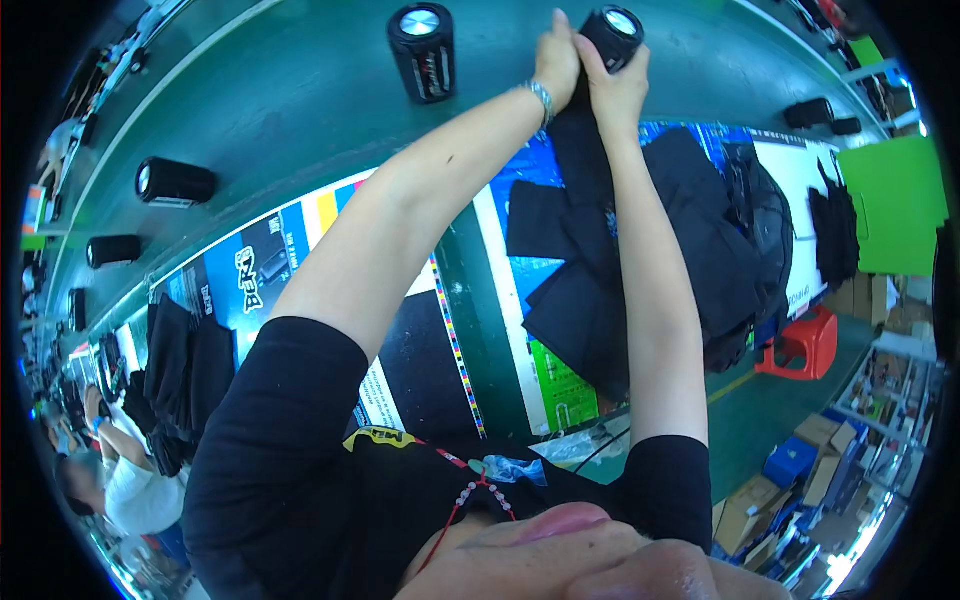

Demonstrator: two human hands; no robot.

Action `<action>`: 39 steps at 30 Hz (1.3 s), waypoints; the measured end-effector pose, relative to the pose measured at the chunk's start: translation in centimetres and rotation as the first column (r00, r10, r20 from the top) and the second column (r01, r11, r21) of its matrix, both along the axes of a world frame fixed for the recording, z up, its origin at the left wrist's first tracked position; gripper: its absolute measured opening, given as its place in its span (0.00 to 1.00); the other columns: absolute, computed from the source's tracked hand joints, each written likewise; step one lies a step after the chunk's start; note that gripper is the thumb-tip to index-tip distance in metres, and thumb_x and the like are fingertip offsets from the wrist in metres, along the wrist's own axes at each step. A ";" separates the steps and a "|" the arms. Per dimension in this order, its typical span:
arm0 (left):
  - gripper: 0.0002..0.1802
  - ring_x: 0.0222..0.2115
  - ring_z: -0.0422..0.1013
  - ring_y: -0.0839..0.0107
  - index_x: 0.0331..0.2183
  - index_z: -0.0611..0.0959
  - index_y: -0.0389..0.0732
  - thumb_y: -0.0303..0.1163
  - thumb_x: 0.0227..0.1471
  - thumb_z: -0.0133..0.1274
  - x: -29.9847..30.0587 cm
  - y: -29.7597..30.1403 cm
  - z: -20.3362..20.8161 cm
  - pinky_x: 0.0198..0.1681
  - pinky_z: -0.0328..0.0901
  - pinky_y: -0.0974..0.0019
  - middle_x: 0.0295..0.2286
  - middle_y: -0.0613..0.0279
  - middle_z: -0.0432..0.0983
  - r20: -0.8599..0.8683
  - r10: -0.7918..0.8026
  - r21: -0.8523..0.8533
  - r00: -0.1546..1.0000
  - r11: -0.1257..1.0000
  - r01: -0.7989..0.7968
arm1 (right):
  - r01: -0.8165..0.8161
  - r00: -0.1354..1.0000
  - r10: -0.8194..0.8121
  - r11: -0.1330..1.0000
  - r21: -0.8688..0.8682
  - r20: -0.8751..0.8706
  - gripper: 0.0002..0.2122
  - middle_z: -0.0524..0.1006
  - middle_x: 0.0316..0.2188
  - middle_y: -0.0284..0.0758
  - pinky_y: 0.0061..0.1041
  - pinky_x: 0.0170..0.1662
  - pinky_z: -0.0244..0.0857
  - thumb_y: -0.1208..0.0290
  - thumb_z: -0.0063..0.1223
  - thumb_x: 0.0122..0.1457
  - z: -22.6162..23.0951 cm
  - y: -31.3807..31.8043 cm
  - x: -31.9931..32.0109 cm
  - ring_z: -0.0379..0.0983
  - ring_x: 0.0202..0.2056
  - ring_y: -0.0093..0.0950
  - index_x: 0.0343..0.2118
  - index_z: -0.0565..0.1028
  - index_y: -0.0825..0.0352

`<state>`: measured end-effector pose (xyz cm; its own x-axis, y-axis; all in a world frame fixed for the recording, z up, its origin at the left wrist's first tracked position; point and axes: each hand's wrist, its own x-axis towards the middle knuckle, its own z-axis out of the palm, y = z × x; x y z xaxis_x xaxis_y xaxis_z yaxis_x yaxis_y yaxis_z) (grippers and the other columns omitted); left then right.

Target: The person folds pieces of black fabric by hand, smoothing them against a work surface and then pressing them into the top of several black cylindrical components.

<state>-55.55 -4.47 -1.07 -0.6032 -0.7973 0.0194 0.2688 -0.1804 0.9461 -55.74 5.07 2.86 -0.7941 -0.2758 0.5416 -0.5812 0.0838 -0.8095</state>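
At the far side of the green bench, my right hand (622, 95) is closed around a black cylindrical speaker (606, 38), its shiny round end facing up. My left hand (557, 66) is beside it, with one finger pointing up and the others partly hidden. It seems closed on a strip of black cloth (582, 150) that runs down between my wrists. Where the cloth meets the speaker is hidden by my hands. Another black speaker (425, 55) stands upright to the left. Under my right forearm lies a pile of flat black cloth pieces (690, 190).
More speakers lie farther left, including a near one (178, 183). Printed card sheets (270, 265) cover the bench's near side. A green box (895, 205) and a red stool (803, 345) are at right, cardboard boxes (752, 508) below. Another person (135, 490) sits at lower left.
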 end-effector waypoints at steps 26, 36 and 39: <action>0.10 0.33 0.68 0.57 0.31 0.78 0.35 0.28 0.43 0.58 59.8 2.1 2.9 0.37 0.65 0.59 0.30 0.56 0.72 0.512 0.815 -0.855 0.273 0.452 0.255 | -0.146 0.981 0.109 0.962 0.232 0.162 0.32 0.75 0.43 0.45 0.28 0.48 0.65 0.57 0.68 0.44 0.5 3.8 -5.0 0.73 0.43 0.31 0.46 0.72 0.79; 0.07 0.32 0.66 0.86 0.31 0.72 0.38 0.29 0.55 0.53 47.4 1.8 7.5 0.34 0.62 0.78 0.28 0.74 0.69 0.148 0.131 -0.204 0.980 0.974 -0.099 | -0.668 0.686 0.676 0.732 -0.134 0.268 0.13 0.73 0.41 0.37 0.26 0.48 0.65 0.71 0.50 0.60 5.1 4.3 21.6 0.72 0.42 0.27 0.46 0.69 0.70; 0.07 0.29 0.66 0.86 0.33 0.73 0.38 0.31 0.57 0.51 42.9 3.3 9.2 0.33 0.62 0.79 0.28 0.72 0.71 0.076 0.009 -0.158 0.997 0.987 0.003 | -0.730 0.267 0.774 0.552 -0.404 0.574 0.16 0.71 0.44 0.37 0.26 0.46 0.67 0.69 0.49 0.61 3.7 4.3 26.3 0.73 0.41 0.26 0.50 0.67 0.69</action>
<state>-12.67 -1.21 8.11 -0.6056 -0.7895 0.0994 0.1953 -0.0264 0.9804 -29.43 9.35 6.60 -0.3519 -0.9351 0.0414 0.2932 -0.1521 -0.9439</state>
